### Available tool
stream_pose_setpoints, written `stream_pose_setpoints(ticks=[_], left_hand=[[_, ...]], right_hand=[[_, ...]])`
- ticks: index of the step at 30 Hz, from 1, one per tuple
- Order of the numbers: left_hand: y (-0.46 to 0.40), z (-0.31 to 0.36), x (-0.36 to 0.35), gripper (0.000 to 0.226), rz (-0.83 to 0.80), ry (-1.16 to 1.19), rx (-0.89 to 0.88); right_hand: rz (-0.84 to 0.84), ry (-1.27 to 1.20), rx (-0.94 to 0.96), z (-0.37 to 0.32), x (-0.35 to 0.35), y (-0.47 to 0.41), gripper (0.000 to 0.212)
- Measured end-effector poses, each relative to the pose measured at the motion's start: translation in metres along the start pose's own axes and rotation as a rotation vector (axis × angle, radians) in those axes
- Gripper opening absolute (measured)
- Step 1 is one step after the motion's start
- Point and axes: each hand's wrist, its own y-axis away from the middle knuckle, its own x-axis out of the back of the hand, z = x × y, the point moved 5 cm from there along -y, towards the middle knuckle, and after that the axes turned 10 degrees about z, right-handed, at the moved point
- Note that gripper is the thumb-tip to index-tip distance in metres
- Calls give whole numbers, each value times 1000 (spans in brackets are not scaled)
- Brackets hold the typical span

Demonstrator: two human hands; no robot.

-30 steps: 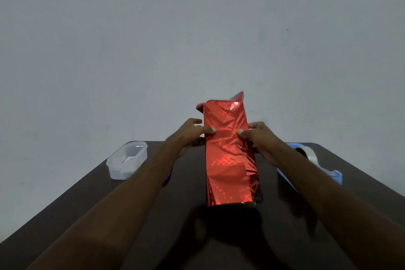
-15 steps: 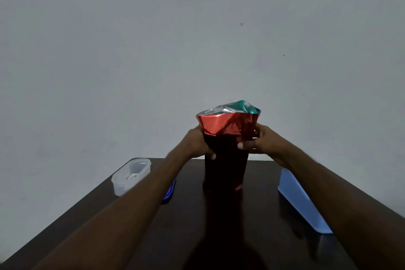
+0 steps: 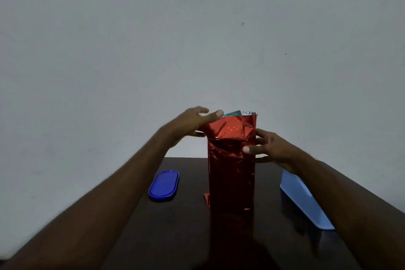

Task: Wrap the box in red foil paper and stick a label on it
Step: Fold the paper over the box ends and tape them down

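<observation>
A tall box wrapped in red foil paper (image 3: 231, 173) stands upright on the dark table (image 3: 179, 232). The foil sticks up loose above the box's top, its silver inside showing. My left hand (image 3: 192, 121) is at the upper left edge of the foil, fingers spread, thumb on the top rim. My right hand (image 3: 270, 149) holds the box's upper right side, thumb pressed on the front face. No label is in view.
A blue oval lid (image 3: 164, 185) lies on the table left of the box. A light blue tape dispenser (image 3: 304, 201) sits on the right, partly behind my right forearm. A plain wall rises behind the table's far edge.
The box went from tilted toward me to standing upright on the table. My left hand has risen from the box's side to the foil's top edge. The clear container has left the view.
</observation>
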Motion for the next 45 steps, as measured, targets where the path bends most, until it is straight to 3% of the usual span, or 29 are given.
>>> stream_pose_setpoints(ticks=[3, 6, 8, 10, 13, 16, 19, 21, 23, 25, 27, 28, 30, 32, 33, 37, 40, 42, 45], left_hand=[[-7, 30, 14, 74, 95, -334, 35], [-10, 26, 10, 80, 2, -391, 343], [-18, 23, 8, 47, -29, -377, 410], [-28, 31, 14, 18, 12, -464, 376], [-41, 61, 31, 8, 182, -577, 162], [-45, 86, 46, 24, 390, -602, -41], [-42, 73, 29, 43, 176, -587, 138], [-38, 59, 9, 27, 11, -686, 234], [-42, 60, 3, 10, 44, -913, 137], [-49, 73, 11, 13, 250, -1016, -50], [-47, 91, 17, 10, 376, -871, -208], [-45, 97, 17, 9, 357, -747, -258], [-36, 107, 6, 29, 107, -574, -261], [-18, 106, -19, 39, -210, -661, -198], [-14, 101, -30, 41, -272, -757, -219], [-18, 99, -48, 20, -129, -777, -432], [-21, 112, -39, 11, -45, -604, -419], [-25, 113, -36, 26, -54, -485, -306], [-28, 106, -50, 49, -79, -656, -246]], right_hand=[[-1, -4, 13, -1, -1, 0, 64], [2, -7, 22, 0, 0, 0, 62], [9, -1, 31, 1, 0, 1, 62], [20, 18, 42, 2, 2, 1, 62], [32, 35, 44, 3, 5, 0, 66], [33, 27, 40, 5, 5, 0, 65], [26, 21, 41, 4, 3, 2, 60], [27, 10, 43, 4, 2, 3, 60], [24, 12, 47, 5, 3, 3, 63], [27, 20, 50, 5, 4, 3, 66], [35, 20, 53, 5, 3, 2, 65], [40, 19, 54, 5, 3, 2, 65], [46, 26, 57, 4, 1, 1, 66], [46, 33, 61, 4, 1, 0, 65], [47, 35, 62, 3, 1, -1, 64], [56, 37, 64, 3, 0, -1, 63], [56, 37, 64, 4, 1, -1, 62], [61, 41, 65, 5, 2, -1, 64], [66, 31, 68, 5, 2, 0, 68]])
